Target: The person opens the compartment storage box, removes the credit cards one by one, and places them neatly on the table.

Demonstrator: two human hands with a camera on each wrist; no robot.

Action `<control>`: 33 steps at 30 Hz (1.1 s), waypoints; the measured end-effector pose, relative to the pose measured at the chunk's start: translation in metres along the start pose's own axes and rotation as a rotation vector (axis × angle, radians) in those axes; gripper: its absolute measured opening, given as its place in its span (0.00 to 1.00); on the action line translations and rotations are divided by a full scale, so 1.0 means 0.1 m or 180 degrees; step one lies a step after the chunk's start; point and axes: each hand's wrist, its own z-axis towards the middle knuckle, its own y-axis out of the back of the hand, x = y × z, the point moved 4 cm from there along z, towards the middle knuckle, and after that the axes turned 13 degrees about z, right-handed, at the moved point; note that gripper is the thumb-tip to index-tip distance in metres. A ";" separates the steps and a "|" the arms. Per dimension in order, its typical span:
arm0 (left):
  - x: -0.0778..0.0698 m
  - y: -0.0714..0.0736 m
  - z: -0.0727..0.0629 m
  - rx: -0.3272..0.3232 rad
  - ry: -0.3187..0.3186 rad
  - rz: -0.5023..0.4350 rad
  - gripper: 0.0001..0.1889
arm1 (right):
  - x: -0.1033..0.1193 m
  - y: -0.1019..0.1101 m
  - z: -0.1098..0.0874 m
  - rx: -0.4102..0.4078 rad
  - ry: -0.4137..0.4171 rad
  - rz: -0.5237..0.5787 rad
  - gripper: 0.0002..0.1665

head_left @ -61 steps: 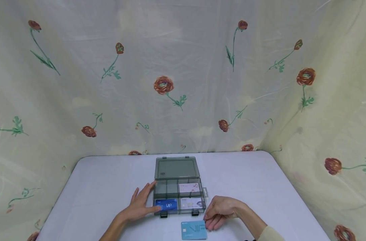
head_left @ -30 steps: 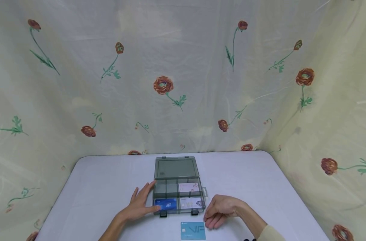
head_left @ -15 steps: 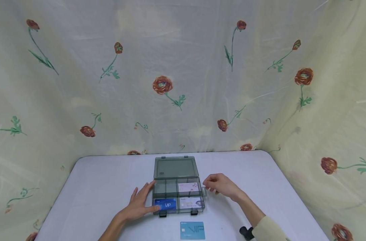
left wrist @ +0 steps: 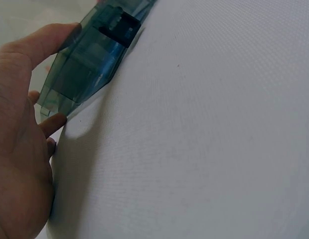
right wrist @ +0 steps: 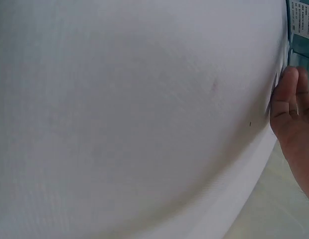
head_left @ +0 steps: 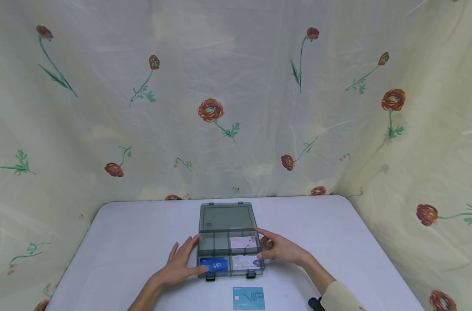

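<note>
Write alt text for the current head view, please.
A person's left hand and right hand touch opposite sides of an open, translucent compartment box holding a blue VIP card, a pale pink card and a white card. A teal VIP card lies in front on the white table.

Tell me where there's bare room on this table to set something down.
The white table has two wide bare patches: from the left hand to the left edge, and from the right hand to the right edge. It's crowded at the compartment box, with a hand at each side, and just in front, where the teal card lies.
</note>
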 end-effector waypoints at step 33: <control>-0.02 0.00 -0.01 -0.0051 0.0000 -0.0074 0.52 | -0.06 0.00 0.00 0.0197 0.0030 0.0131 0.55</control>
